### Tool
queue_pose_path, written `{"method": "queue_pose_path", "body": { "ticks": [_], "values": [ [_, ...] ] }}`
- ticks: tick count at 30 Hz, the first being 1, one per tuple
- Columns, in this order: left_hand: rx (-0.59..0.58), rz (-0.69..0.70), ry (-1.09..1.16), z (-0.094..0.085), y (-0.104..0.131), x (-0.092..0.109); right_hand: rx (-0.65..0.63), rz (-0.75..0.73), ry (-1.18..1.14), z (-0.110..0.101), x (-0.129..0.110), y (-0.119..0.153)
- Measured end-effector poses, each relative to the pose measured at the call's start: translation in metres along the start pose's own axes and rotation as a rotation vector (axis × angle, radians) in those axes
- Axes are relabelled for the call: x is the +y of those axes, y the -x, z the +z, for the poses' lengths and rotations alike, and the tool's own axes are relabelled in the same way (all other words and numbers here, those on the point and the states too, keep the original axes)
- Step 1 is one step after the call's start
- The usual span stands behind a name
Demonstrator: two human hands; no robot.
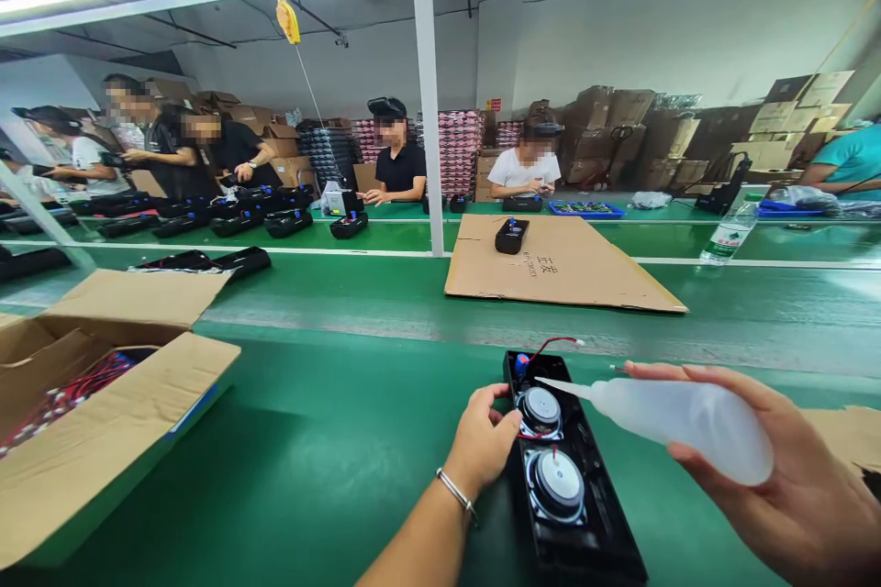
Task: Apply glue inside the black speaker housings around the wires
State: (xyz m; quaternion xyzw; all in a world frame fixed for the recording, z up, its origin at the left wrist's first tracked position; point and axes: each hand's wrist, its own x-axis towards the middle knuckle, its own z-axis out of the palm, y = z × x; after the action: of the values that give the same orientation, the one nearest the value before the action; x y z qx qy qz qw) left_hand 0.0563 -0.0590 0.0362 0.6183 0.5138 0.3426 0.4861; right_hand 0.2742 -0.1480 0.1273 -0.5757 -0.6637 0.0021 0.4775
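Observation:
A long black speaker housing (598, 495) lies on the green bench, its inner side facing up. Two round speaker drivers (559, 480) sit in it, and near its far end is a small blue part (521, 364) with red wires. My left hand (485, 440), a metal bangle at the wrist, grips the housing's left edge beside the upper driver. In my right hand (785, 477) is a translucent white squeeze bottle (688, 417), fingers wrapped round it. The bottle is tilted nearly level, its thin nozzle over the housing's far end, close to the blue part.
An open cardboard box (138, 413) with red wires (83, 390) stands at the left. Beyond, a flat cardboard sheet (564, 280) bears a black housing (511, 237). A water bottle (730, 234) stands farther right. Several people work across the line, near rows of black housings.

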Motion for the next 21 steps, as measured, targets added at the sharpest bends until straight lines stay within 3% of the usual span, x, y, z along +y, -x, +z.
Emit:
{"method": "queue_pose_path", "body": {
  "ticks": [6, 21],
  "values": [
    [0.015, 0.005, -0.016, -0.001, 0.004, 0.008, -0.095, -0.223, 0.075, 0.013, -0.008, -0.013],
    [0.017, 0.039, 0.007, 0.001, 0.002, 0.001, -0.245, -0.32, 0.092, 0.048, -0.024, -0.032]
  ]
}}
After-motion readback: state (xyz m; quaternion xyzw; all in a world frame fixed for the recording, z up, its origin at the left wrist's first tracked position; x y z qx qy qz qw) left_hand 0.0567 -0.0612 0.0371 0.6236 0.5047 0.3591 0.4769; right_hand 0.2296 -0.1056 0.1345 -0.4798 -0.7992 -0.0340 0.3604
